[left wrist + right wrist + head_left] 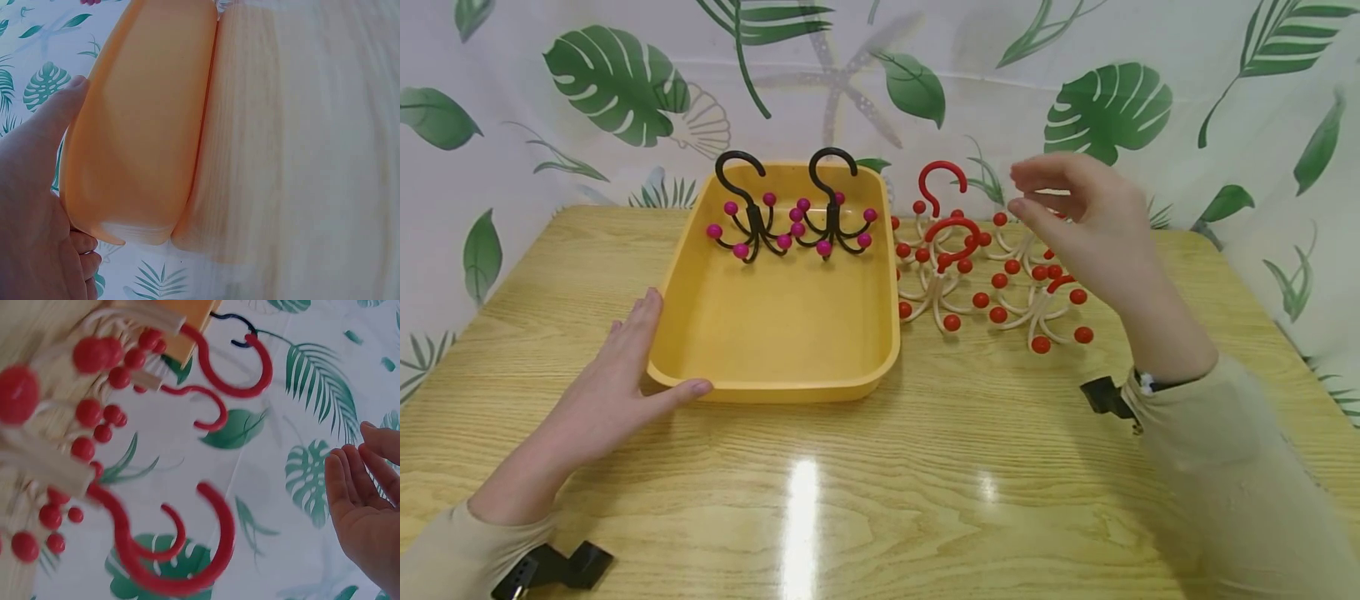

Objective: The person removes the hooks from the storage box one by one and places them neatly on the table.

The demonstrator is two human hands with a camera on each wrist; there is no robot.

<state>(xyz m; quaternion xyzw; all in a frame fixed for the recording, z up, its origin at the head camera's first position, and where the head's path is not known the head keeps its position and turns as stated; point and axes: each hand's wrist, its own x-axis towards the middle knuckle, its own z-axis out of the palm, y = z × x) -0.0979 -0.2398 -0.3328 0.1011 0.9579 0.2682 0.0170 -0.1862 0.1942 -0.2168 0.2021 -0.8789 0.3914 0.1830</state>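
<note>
My left hand point(602, 396) rests at the near left corner of a yellow tray point(775, 390), its thumb along the front rim and its fingers stretched along the left side. In the left wrist view the thumb lies over the rim. Inside the tray, towards the back, stand two black multi-arm hanger hooks point(754, 215) with pink ball tips. My right hand point(1093, 221) is raised over the right part of the table with relaxed, slightly bent fingers and nothing held. Several cream hanger hooks point(936, 287) with red hooks and red ball tips sit below and left of it, one partly hidden by the hand.
The wooden table point(925, 467) runs back to a white cloth point(970, 50) printed with green leaves. The red-tipped hooks crowd close against the tray's right side. In the right wrist view, red hook ends point(225, 531) stick out towards the cloth.
</note>
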